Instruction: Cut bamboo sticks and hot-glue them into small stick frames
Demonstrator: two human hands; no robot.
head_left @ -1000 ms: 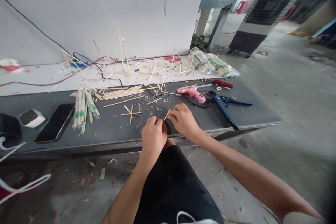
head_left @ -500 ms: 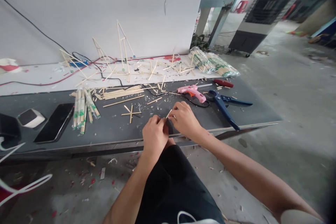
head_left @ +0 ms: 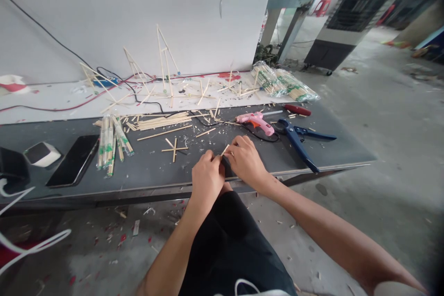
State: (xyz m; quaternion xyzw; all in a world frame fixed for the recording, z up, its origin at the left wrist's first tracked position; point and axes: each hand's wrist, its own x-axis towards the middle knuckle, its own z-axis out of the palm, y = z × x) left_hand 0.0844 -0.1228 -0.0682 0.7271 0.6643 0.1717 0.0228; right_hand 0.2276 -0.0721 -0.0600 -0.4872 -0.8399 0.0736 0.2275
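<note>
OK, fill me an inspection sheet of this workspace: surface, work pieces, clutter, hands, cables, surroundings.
Surface: dark grey tabletop, sprinkled with pale wood scraps.
Work pieces: short pale wooden stick; apart from it, a star of crossed wooden sticks.
Clutter: pink plastic glue gun, blue-handled cutter, red-handled tool, black rectangular phone.
Hands: left hand and right hand meet at the short stick; exact grip hidden.
Cables: thin black cable crosses the white strip behind; white cable loops at lower left.
Surroundings: grey-and-white air cooler on the grey floor, right.

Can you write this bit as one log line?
left hand: holding stick; right hand: holding stick; nearby: glue gun, cutter
</note>
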